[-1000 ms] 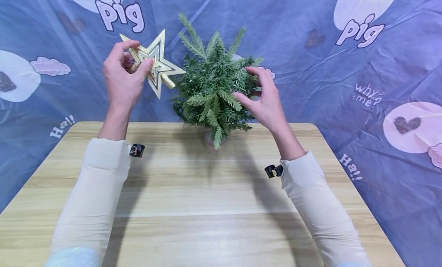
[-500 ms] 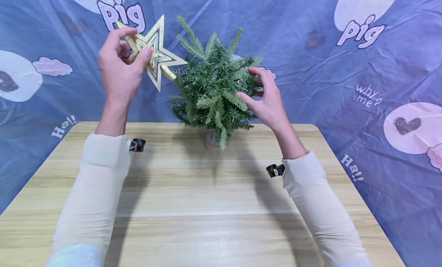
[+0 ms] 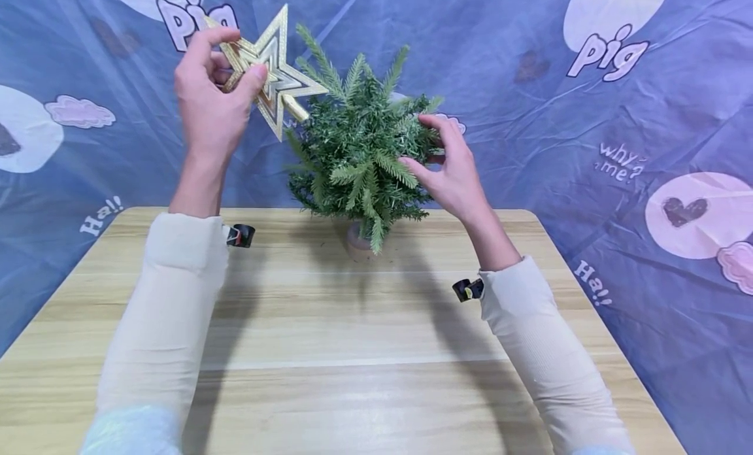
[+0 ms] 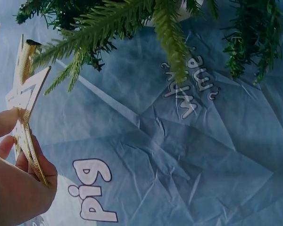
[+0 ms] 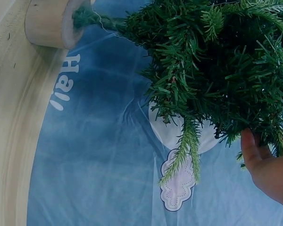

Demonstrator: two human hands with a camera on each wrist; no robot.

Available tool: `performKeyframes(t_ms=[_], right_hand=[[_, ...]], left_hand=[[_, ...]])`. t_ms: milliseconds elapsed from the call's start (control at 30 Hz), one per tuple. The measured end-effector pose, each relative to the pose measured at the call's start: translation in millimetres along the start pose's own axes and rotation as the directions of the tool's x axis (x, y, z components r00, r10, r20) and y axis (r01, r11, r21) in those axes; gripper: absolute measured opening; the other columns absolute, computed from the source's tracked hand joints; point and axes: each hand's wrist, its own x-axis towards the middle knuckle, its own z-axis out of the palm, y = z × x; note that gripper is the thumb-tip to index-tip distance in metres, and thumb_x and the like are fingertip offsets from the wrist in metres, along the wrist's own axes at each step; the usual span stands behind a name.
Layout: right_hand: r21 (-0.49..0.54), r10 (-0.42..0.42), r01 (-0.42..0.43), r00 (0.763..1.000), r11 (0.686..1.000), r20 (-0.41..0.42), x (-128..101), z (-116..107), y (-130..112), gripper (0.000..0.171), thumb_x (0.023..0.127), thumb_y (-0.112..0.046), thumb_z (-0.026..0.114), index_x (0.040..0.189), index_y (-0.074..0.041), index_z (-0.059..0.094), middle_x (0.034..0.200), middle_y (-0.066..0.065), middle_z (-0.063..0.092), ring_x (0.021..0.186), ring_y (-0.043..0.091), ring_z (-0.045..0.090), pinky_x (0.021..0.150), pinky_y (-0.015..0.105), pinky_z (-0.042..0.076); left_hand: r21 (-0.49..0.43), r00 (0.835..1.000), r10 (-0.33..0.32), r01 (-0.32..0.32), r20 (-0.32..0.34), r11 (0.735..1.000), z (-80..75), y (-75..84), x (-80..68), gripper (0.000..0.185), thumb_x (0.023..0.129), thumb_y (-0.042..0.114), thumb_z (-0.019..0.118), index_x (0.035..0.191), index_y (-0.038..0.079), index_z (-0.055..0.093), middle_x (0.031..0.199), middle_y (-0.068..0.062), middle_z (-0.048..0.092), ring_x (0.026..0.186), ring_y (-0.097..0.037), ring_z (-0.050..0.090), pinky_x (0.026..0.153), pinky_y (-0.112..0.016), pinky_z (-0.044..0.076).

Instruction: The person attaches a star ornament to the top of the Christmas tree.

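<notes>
Star held high at left, small tree steadied at right.

Left hand (image 3: 212,108) pinches a gold star (image 3: 273,66) between thumb and fingers, raised just left of the treetop, its stub mount angled toward the branches. Small green tree (image 3: 361,148) stands at the table's (image 3: 353,350) far edge on a round wooden base (image 3: 359,242). Right hand (image 3: 450,170) has fingers loosely curved against the tree's right-side branches, touching foliage; a firm grip cannot be told. Blue printed cloth (image 3: 588,128) behind.

The small tree (image 3: 361,151) stands on the table (image 3: 365,350) near its far edge, in front of the backdrop cloth (image 3: 588,115). The star (image 3: 273,72) is up left of the tree's top (just beside it), in the left hand (image 3: 212,108); the right hand (image 3: 450,164) touches the tree's right side.
</notes>
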Motion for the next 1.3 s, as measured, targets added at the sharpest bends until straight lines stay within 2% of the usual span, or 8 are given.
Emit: performKeyframes(t_ms=[167, 333, 767, 833, 1100, 1300], right_hand=[[-0.002, -0.001, 0.001, 1.0, 1.0, -0.004, 0, 1, 0, 0.063, 0.082, -0.011, 0.07, 0.137, -0.005, 0.04, 0.139, 0.01, 0.042, 0.119, 0.023, 0.047, 0.093, 0.035, 0.048], [-0.008, 0.004, -0.004, 1.0, 1.0, -0.004, 1, 1, 1, 0.063, 0.083, -0.013, 0.07, 0.138, -0.005, 0.04, 0.139, 0.01, 0.042, 0.119, 0.022, 0.047, 0.093, 0.035, 0.048], [-0.003, 0.011, -0.011, 1.0, 1.0, -0.013, 1, 2, 4, 0.062, 0.084, -0.014, 0.069, 0.138, -0.007, 0.04, 0.139, 0.009, 0.041, 0.121, 0.021, 0.045, 0.092, 0.036, 0.049], [-0.004, 0.016, -0.016, 1.0, 1.0, -0.011, 1, 3, 5, 0.062, 0.084, -0.015, 0.069, 0.138, -0.007, 0.04, 0.14, 0.009, 0.04, 0.122, 0.021, 0.045, 0.093, 0.036, 0.048], [-0.011, 0.027, -0.027, 1.0, 1.0, -0.006, 1, 3, 5, 0.063, 0.085, -0.017, 0.067, 0.14, -0.008, 0.038, 0.142, 0.007, 0.039, 0.124, 0.02, 0.044, 0.094, 0.037, 0.048], [-0.006, 0.03, -0.03, 1.0, 1.0, -0.004, 1, 2, 6, 0.063, 0.085, -0.018, 0.068, 0.14, -0.009, 0.038, 0.142, 0.007, 0.039, 0.122, 0.02, 0.045, 0.094, 0.036, 0.048]], left_hand=[[0.008, 1.0, 0.004, -0.004, 0.013, 1.0, 5.7, -6.0, 5.7, 0.037, 0.079, 0.011, 0.073, 0.113, 0.02, 0.064, 0.074, 0.006, 0.048, 0.067, -0.005, 0.042, 0.065, -0.021, 0.034], [0.034, 1.0, -0.005, 0.005, 0.016, 0.999, 8.8, -5.4, 8.6, 0.036, 0.079, 0.013, 0.072, 0.114, 0.021, 0.064, 0.076, 0.007, 0.049, 0.068, -0.005, 0.045, 0.065, -0.021, 0.036], [0.061, 0.996, 0.073, -0.076, 0.045, 0.995, 23.5, 6.9, 11.4, 0.037, 0.081, 0.011, 0.067, 0.116, 0.02, 0.062, 0.076, 0.008, 0.047, 0.066, -0.004, 0.044, 0.063, -0.019, 0.035], [0.064, 0.996, 0.069, -0.072, 0.054, 0.995, 26.4, 10.2, 11.3, 0.037, 0.081, 0.011, 0.066, 0.117, 0.021, 0.061, 0.078, 0.008, 0.047, 0.067, -0.004, 0.045, 0.064, -0.019, 0.036], [0.097, 0.993, -0.02, 0.008, 0.114, 0.995, 36.6, 31.2, 7.3, 0.039, 0.084, 0.012, 0.064, 0.12, 0.025, 0.058, 0.086, 0.007, 0.044, 0.078, -0.005, 0.043, 0.074, -0.021, 0.035], [0.088, 0.992, -0.033, 0.023, 0.121, 0.996, 42.7, 38.3, 7.9, 0.038, 0.084, 0.011, 0.063, 0.12, 0.024, 0.058, 0.09, 0.008, 0.046, 0.078, -0.005, 0.042, 0.074, -0.021, 0.034]])
